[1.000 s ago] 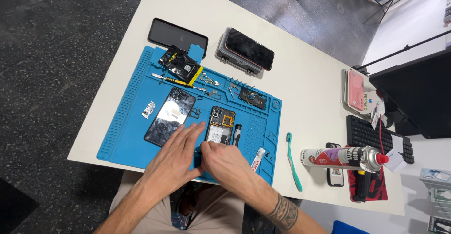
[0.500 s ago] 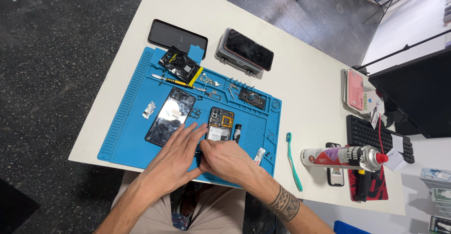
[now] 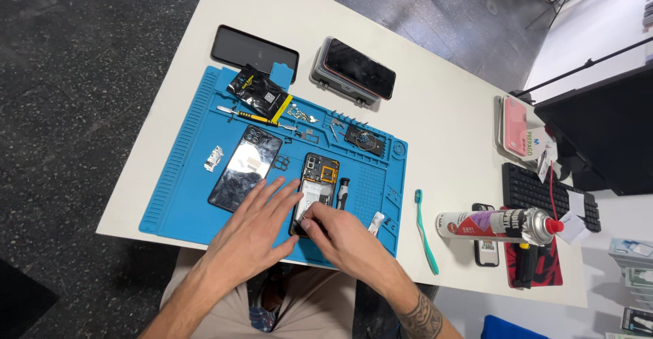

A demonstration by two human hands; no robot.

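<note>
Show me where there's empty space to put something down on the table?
Bare white table lies between the blue mat and the pink case, right of the phone on its stand. The mat's left strip is mostly free. It's crowded around the opened phone, where both hands work.

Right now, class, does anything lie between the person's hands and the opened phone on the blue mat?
Nothing visible does. The left hand rests beside the opened phone, and the right hand already touches its lower end. The back cover and screwdriver lie to either side.
</note>
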